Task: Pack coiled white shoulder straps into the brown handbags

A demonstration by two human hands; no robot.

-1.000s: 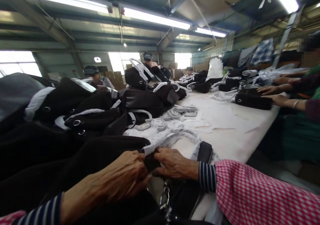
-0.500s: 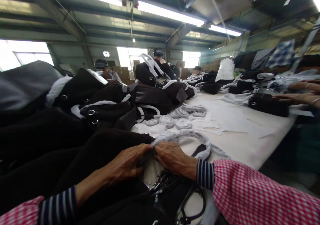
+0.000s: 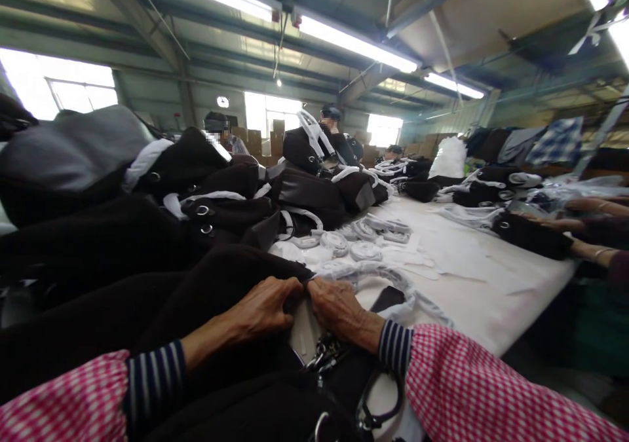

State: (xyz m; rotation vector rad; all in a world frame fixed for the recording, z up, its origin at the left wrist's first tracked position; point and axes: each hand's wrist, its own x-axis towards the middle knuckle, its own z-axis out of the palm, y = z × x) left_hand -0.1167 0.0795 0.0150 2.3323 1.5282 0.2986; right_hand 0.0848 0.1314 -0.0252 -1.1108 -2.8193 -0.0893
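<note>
black bag [image 3: 236,272] is laid close in front of the wearer, top edge at the hands, probably so both sides can be reached without leaning. left hand [image 3: 260,304] is closed on that edge, thumb low; right hand [image 3: 341,311] is closed just beside it, knuckles up, near the white-wrapped handle [image 3: 388,273]. fingertips are masked by the knuckles, so the exact fold pinched cannot be told. close grips are likely used so the soft edge is kept from sagging between them.

metal chain [image 3: 322,357] is left slack below the right hand, apparently out of the fingers' way. wrapping on the handle is presumably meant as scuff protection. coiled wrapped straps [image 3: 335,243] are set flat on the table [image 3: 501,265], beyond the handle, likely so they don't tangle. bag pile [image 3: 309,196] is stacked beside them, past the left hand. on the far right, another dark bag [image 3: 531,232] is lying by a co-worker's hands [image 3: 582,249].
</note>
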